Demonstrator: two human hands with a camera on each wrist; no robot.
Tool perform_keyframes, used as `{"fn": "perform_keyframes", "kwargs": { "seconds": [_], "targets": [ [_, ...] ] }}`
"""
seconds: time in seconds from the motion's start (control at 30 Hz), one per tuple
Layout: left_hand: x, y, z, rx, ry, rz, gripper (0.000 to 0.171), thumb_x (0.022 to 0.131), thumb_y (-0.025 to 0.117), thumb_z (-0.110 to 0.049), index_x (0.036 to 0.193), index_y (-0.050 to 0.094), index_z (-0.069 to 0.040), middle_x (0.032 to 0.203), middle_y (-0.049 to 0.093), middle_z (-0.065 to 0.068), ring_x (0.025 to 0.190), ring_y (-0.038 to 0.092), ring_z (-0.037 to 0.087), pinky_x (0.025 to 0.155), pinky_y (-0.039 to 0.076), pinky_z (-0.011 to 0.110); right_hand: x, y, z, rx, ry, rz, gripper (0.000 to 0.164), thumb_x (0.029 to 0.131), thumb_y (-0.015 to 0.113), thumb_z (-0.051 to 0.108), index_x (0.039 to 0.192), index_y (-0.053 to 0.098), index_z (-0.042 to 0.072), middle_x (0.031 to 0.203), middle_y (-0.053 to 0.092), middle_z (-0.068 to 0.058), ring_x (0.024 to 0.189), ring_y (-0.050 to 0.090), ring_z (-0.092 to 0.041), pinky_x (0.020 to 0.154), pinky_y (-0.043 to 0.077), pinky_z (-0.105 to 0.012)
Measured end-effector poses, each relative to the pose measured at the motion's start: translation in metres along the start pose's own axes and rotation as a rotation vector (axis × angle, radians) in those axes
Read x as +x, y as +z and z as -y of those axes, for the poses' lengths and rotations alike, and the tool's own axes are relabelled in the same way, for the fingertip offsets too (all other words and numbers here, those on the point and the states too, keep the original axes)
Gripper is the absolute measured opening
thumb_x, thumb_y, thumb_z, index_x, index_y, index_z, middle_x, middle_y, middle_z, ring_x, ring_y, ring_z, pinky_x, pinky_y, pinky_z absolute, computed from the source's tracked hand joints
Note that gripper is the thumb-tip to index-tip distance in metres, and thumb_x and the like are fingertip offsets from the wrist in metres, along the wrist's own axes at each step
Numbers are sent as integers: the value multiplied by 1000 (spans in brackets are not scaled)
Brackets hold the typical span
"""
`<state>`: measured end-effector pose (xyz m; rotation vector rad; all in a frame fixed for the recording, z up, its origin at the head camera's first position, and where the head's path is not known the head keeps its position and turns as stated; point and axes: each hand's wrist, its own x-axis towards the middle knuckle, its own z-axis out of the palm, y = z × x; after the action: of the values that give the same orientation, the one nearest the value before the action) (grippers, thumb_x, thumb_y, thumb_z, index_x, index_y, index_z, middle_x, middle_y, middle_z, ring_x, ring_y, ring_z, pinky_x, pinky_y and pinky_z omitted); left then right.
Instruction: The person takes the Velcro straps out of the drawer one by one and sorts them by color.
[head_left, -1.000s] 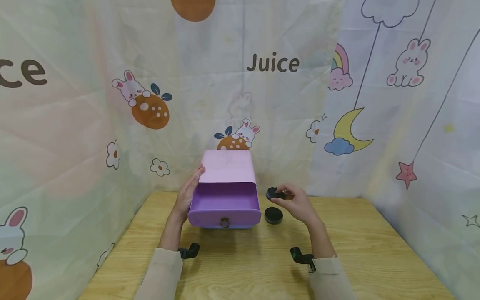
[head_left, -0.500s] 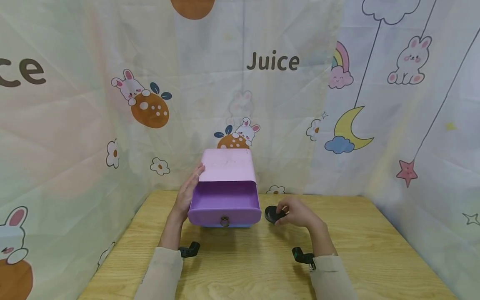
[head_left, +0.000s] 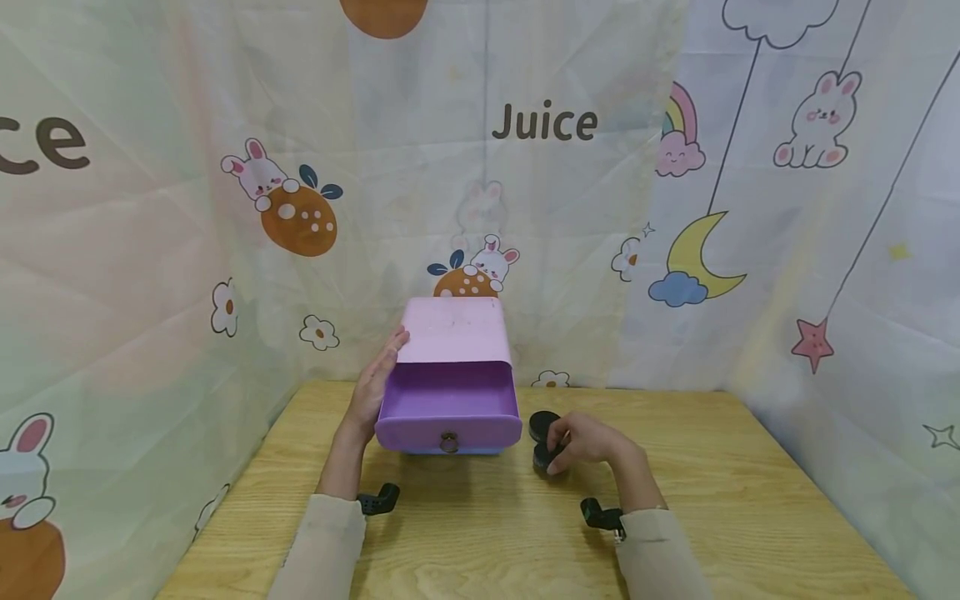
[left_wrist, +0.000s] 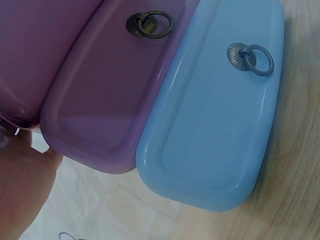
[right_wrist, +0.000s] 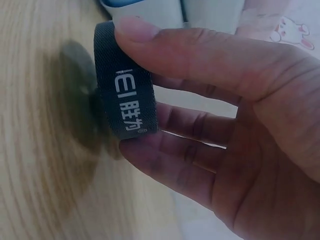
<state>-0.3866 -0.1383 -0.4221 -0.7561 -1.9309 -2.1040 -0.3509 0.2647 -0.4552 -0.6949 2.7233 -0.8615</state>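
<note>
A small drawer box with a pink top stands toward the back of the table. Its purple drawer is pulled out, with a ring pull on its front. Below it, the blue drawer has a ring pull too. My left hand rests along the box's left side with its fingers extended. With thumb and fingertips, my right hand pinches a roll of black strap by its edges; white lettering runs along the strap. Just behind it lies a second black roll, right of the drawer.
The wooden table reaches to printed fabric curtains at the back and on both sides. Each wrist wears a black camera mount; the right mount hangs low over the table.
My right hand has brought its black roll toward me, from behind the other roll, past it, to just in front. The left hand and the box have stayed put.
</note>
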Motion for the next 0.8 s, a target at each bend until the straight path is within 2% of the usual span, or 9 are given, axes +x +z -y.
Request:
{"fn": "perform_keyframes", "kwargs": {
  "seconds": [0.23,0.47,0.67,0.8],
  "targets": [
    [1,0,0,7,-4,1,54,114,37,-39,161,39,-12,174,22,-7,163,8,18,131,0,51,1,4,-3,0,12,9,29,76,94,21,91,71,12,95,67,0,84,55,-17,73,46,-32],
    [3,0,-1,8,-5,-7,54,114,37,-40,161,40,-13,173,24,-8,162,10,16,131,1,49,3,4,-6,29,25,-3,32,76,94,15,92,67,6,83,60,-3,75,48,-17,63,39,-30],
    [1,0,-2,3,-14,-7,55,113,38,-42,161,40,-14,173,24,-10,162,11,14,131,2,48,3,6,-8,21,50,-22,33,75,94,15,91,67,7,81,59,-2,75,48,-16,65,40,-30],
    [-1,0,-2,3,-20,-8,56,113,38,-43,161,40,-15,173,24,-10,162,10,14,131,1,49,1,8,-6,17,93,-39,32,75,94,15,92,68,8,85,63,-3,77,53,-17,69,44,-31]
  ]
}}
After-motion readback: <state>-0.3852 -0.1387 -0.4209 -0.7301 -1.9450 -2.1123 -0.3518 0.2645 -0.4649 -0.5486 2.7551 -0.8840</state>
